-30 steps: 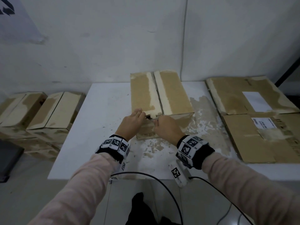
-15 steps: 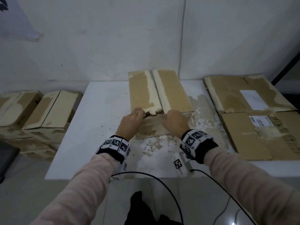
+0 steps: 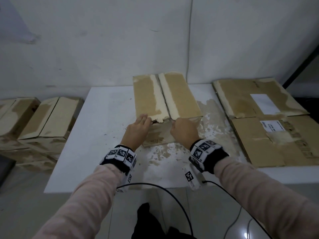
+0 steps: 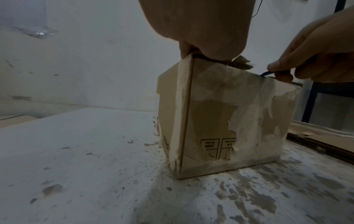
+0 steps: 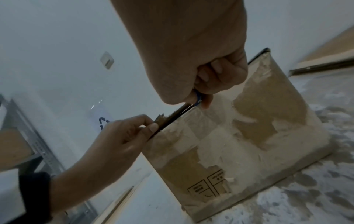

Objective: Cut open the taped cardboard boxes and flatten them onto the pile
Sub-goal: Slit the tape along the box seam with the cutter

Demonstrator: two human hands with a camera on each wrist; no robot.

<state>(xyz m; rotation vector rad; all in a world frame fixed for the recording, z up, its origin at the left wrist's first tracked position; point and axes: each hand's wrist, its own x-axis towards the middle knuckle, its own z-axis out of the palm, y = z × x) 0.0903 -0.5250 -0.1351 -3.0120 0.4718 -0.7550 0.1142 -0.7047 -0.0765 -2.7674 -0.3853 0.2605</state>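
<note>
A worn cardboard box point(image 3: 165, 100) with peeling tape stands in the middle of the white table point(image 3: 103, 126). My left hand point(image 3: 139, 125) pinches the near edge of its left top flap, thumb under and fingers on top; the right wrist view shows this left hand point(image 5: 124, 133) at the torn flap corner. My right hand point(image 3: 183, 130) grips a small blue cutter point(image 5: 198, 98), its tip at the box's near top edge just right of the centre seam. In the left wrist view the cutter point(image 4: 266, 73) pokes out below the right hand point(image 4: 316, 53), against the box point(image 4: 229, 121).
Flattened cardboard sheets point(image 3: 259, 109) lie piled on the table's right side. Several closed taped boxes point(image 3: 48, 118) are stacked left of the table. Torn paper scraps litter the tabletop around the box. A black cable point(image 3: 172, 192) hangs below the table's front edge.
My right hand has shifted a little to the right along the box's near top edge, away from the left hand. The left hand has stayed on the flap.
</note>
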